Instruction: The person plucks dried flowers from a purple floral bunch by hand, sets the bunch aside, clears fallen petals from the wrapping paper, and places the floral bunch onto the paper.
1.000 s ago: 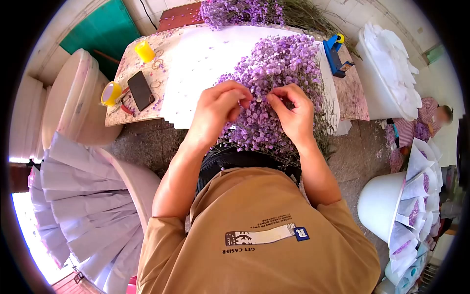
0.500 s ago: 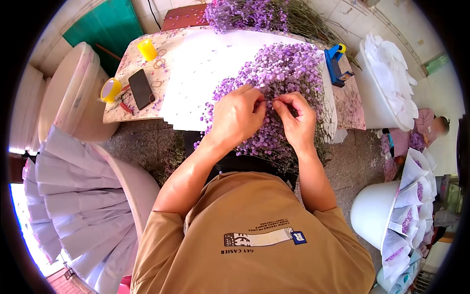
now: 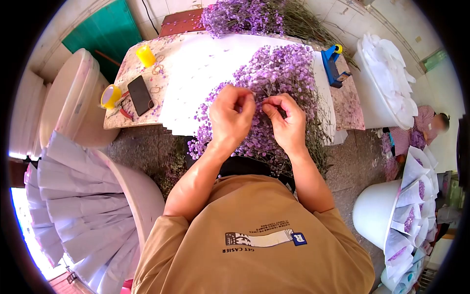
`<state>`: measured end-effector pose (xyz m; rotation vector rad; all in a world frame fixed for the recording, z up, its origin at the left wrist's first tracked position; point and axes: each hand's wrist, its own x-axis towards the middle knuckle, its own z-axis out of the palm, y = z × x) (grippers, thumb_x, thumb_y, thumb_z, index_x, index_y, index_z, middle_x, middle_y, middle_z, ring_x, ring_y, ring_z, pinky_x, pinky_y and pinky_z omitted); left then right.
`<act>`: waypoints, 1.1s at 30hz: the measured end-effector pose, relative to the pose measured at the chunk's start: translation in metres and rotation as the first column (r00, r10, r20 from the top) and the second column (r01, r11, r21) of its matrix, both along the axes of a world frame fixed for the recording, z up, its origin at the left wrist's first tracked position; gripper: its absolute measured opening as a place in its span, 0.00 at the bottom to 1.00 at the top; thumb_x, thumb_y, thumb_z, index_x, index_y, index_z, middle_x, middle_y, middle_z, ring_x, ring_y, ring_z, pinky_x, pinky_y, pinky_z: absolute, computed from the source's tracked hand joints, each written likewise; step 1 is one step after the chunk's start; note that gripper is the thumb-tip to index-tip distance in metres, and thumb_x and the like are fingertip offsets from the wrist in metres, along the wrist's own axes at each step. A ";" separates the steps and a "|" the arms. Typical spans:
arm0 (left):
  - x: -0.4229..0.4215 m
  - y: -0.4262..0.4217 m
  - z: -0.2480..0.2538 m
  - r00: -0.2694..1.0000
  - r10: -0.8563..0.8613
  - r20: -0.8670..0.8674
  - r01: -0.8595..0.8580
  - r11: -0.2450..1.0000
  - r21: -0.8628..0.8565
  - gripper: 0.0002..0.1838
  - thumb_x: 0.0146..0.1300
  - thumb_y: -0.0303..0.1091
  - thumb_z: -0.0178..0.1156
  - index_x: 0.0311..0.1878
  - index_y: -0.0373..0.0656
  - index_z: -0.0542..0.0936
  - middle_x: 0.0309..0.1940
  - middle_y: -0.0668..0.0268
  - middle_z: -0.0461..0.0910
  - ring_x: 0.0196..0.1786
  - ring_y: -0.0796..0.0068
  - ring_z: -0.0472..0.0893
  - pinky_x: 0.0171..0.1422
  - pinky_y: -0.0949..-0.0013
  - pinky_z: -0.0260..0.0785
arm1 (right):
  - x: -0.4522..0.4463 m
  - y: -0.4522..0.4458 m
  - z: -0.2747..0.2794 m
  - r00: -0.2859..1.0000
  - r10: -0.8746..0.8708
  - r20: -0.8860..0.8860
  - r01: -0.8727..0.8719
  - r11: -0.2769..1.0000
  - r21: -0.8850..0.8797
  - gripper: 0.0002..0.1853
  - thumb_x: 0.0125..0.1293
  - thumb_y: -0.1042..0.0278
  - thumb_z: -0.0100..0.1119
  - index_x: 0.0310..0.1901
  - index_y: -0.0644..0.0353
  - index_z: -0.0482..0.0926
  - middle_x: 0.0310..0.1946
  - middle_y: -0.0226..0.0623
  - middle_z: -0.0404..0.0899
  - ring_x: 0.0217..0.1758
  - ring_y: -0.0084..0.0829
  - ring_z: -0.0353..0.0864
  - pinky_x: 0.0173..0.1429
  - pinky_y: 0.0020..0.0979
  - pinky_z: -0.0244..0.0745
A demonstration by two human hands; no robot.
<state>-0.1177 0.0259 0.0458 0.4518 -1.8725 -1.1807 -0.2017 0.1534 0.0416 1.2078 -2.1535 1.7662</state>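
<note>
Purple flowers (image 3: 286,66) lie in a large loose bunch over white paper (image 3: 188,73) and past the table's front edge. Above the bunch, my left hand (image 3: 232,113) is closed, thumb pressed to fingertips; whatever it pinches is too small to name. Just to its right, my right hand (image 3: 285,117) has its thumb and forefinger pinched together over the blossoms, and I cannot make out what lies between them. A small gap separates the two hands.
A phone (image 3: 140,95), yellow tape (image 3: 111,96), a yellow roll (image 3: 145,56) and red-handled pliers (image 3: 125,113) lie left. A blue tape dispenser (image 3: 333,67) stands right. More flowers (image 3: 242,18) lie behind. Paper-filled tubs (image 3: 377,206) flank me; a person (image 3: 416,128) sits far right.
My left hand has turned upright and drawn slightly away from my right hand, which has shifted a little left. Both stay over the flowers, and more blossoms show at the bunch's left side.
</note>
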 end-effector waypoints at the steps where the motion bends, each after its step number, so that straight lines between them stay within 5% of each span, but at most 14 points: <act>1: 0.002 -0.001 0.001 0.999 0.046 -0.020 -0.043 0.992 0.120 0.03 0.65 0.27 0.67 0.37 0.37 0.85 0.27 0.66 0.82 0.27 0.77 0.78 0.32 0.70 0.72 | 0.001 0.001 0.000 1.000 0.002 -0.013 -0.002 1.000 0.007 0.05 0.64 0.81 0.70 0.39 0.65 0.83 0.34 0.38 0.82 0.36 0.34 0.83 0.42 0.32 0.76; 2: 0.004 -0.012 0.006 0.996 0.092 0.020 -0.094 0.990 0.106 0.06 0.70 0.29 0.65 0.43 0.35 0.86 0.30 0.68 0.84 0.30 0.83 0.77 0.34 0.75 0.71 | 0.000 0.000 -0.003 0.999 -0.013 -0.036 0.014 1.000 0.022 0.05 0.63 0.80 0.70 0.38 0.64 0.83 0.33 0.38 0.82 0.36 0.35 0.82 0.41 0.33 0.75; 7: 0.030 -0.031 0.036 0.999 0.008 0.036 -0.010 0.997 0.077 0.06 0.68 0.27 0.66 0.44 0.35 0.84 0.32 0.64 0.83 0.33 0.78 0.79 0.40 0.73 0.73 | -0.001 0.004 -0.010 1.000 -0.009 0.027 0.008 1.000 0.011 0.04 0.64 0.80 0.69 0.39 0.65 0.83 0.34 0.39 0.82 0.37 0.34 0.82 0.43 0.33 0.76; 10: 0.066 -0.007 0.079 0.969 -0.249 -0.005 0.243 0.952 -0.187 0.07 0.63 0.21 0.63 0.45 0.36 0.82 0.35 0.67 0.82 0.35 0.78 0.77 0.43 0.73 0.70 | -0.004 0.006 -0.012 0.998 -0.020 0.059 0.020 1.000 -0.007 0.03 0.66 0.78 0.68 0.39 0.65 0.83 0.34 0.39 0.82 0.36 0.33 0.82 0.44 0.32 0.76; 15: 0.108 0.037 0.148 0.812 -0.573 0.115 0.473 0.528 -0.705 0.10 0.57 0.22 0.64 0.44 0.38 0.83 0.35 0.65 0.83 0.34 0.71 0.78 0.41 0.69 0.71 | -0.008 0.004 -0.014 0.997 0.035 0.067 -0.033 0.999 -0.026 0.04 0.67 0.75 0.69 0.39 0.66 0.83 0.34 0.38 0.82 0.36 0.30 0.83 0.42 0.30 0.76; 23: 0.122 0.056 0.151 0.775 -0.568 0.276 0.491 0.268 -0.829 0.11 0.51 0.29 0.67 0.40 0.43 0.85 0.34 0.65 0.83 0.34 0.65 0.80 0.37 0.65 0.72 | -0.003 0.002 -0.015 0.997 0.019 0.075 -0.019 1.000 -0.014 0.04 0.66 0.76 0.70 0.39 0.66 0.83 0.34 0.37 0.82 0.34 0.28 0.81 0.41 0.29 0.77; 27: 0.110 0.041 0.131 0.815 -0.535 0.224 0.466 0.373 -0.803 0.12 0.47 0.32 0.69 0.38 0.45 0.86 0.34 0.65 0.84 0.34 0.62 0.81 0.35 0.63 0.72 | -0.010 0.002 -0.019 0.999 0.044 0.000 -0.044 0.998 -0.053 0.04 0.66 0.77 0.70 0.39 0.65 0.83 0.34 0.36 0.82 0.34 0.28 0.81 0.40 0.29 0.76; 28: 0.097 0.030 0.117 0.840 -0.505 0.198 0.470 0.493 -0.732 0.12 0.47 0.33 0.70 0.38 0.46 0.86 0.33 0.65 0.84 0.34 0.61 0.82 0.35 0.62 0.72 | -0.009 0.004 -0.016 0.999 0.039 0.037 -0.037 0.998 -0.046 0.04 0.66 0.77 0.70 0.39 0.65 0.83 0.33 0.36 0.82 0.34 0.29 0.80 0.40 0.30 0.75; 29: 0.081 0.021 0.104 0.845 -0.512 0.154 0.488 0.620 -0.614 0.10 0.45 0.23 0.69 0.34 0.41 0.83 0.31 0.63 0.81 0.30 0.61 0.81 0.30 0.59 0.73 | -0.007 0.006 -0.014 0.999 0.034 0.039 -0.032 0.998 -0.062 0.04 0.66 0.77 0.70 0.39 0.65 0.83 0.33 0.36 0.82 0.34 0.29 0.80 0.40 0.30 0.75; 30: 0.066 0.008 0.075 0.911 -0.387 0.143 0.398 0.734 -0.550 0.08 0.52 0.24 0.70 0.36 0.40 0.83 0.32 0.61 0.82 0.32 0.55 0.81 0.35 0.54 0.75 | -0.006 0.006 -0.012 0.998 0.025 0.063 -0.022 0.999 -0.047 0.04 0.65 0.78 0.70 0.39 0.65 0.83 0.33 0.36 0.82 0.34 0.30 0.80 0.40 0.30 0.75; 31: 0.054 0.000 0.063 0.953 -0.215 0.214 0.293 0.831 -0.472 0.05 0.61 0.21 0.68 0.40 0.36 0.84 0.34 0.57 0.83 0.35 0.56 0.83 0.43 0.59 0.76 | -0.005 0.006 -0.011 0.996 0.021 0.085 -0.018 0.999 -0.029 0.05 0.65 0.78 0.70 0.39 0.65 0.83 0.33 0.37 0.82 0.35 0.31 0.81 0.41 0.31 0.75; 33: 0.034 -0.015 0.037 0.969 -0.059 0.241 0.179 0.838 -0.515 0.07 0.60 0.24 0.70 0.41 0.37 0.85 0.35 0.57 0.82 0.40 0.56 0.83 0.46 0.59 0.76 | -0.005 0.005 -0.012 0.998 0.026 0.055 -0.026 1.000 -0.007 0.05 0.64 0.79 0.70 0.40 0.65 0.83 0.34 0.38 0.82 0.36 0.33 0.82 0.42 0.31 0.75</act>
